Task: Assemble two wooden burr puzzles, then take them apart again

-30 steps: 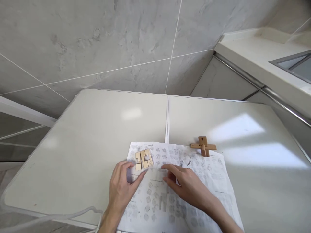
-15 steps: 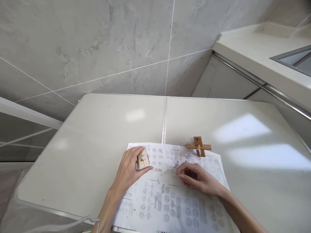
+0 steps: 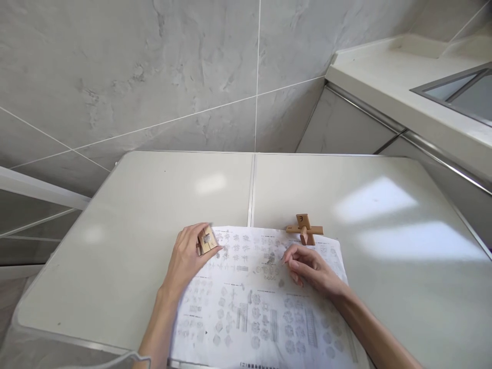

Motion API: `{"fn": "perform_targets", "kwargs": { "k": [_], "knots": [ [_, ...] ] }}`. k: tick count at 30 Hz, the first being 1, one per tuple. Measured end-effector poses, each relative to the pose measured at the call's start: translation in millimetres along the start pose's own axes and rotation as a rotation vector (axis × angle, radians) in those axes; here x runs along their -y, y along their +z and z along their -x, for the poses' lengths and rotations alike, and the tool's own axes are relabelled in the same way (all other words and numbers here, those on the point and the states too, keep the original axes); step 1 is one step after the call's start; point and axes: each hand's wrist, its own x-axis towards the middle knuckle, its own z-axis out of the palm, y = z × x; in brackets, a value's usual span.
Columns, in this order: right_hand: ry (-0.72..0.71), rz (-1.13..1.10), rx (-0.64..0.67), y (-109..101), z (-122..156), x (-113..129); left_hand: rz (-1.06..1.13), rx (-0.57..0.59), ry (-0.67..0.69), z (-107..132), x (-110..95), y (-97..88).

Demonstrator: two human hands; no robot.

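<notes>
Pale wooden blocks (image 3: 209, 245), at ten o'clock on our printed sheet (image 3: 200, 353): clamped between our left hand's (image 3: 187, 252) thumb and fingers. Right hand (image 3: 312, 269): loosely curled; whether fingertips meet, we cannot tell. Brown wooden cross (image 3: 304, 234): one o'clock.

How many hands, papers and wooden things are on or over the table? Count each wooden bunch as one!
Hands: 2, the left hand and right hand
Printed papers: 1, the big sheet
Wooden bunches: 2, the brown cross and pale block
Total: 5
</notes>
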Motion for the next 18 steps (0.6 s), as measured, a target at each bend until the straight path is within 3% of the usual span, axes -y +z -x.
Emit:
{"fn": "perform_targets", "kwargs": {
  "k": [4,8,12,18],
  "knots": [
    [0.027,-0.137,-0.038,0.1,-1.5,-2.4,0.011,-0.06,0.079,-0.6,-13.2,-0.4],
    [0.053,-0.244,-0.005,-0.4,-4.1,-2.9,0.061,-0.116,0.144,-4.7,-43.6,9.3],
    [0.104,-0.32,0.039,-3.1,-8.9,-2.0,0.232,-0.033,0.151,-14.4,-79.0,30.3],
    [0.16,-0.466,-0.035,-9.6,-16.6,1.3,0.627,0.165,0.111,-36.9,-127.0,60.1]
  ]
}}
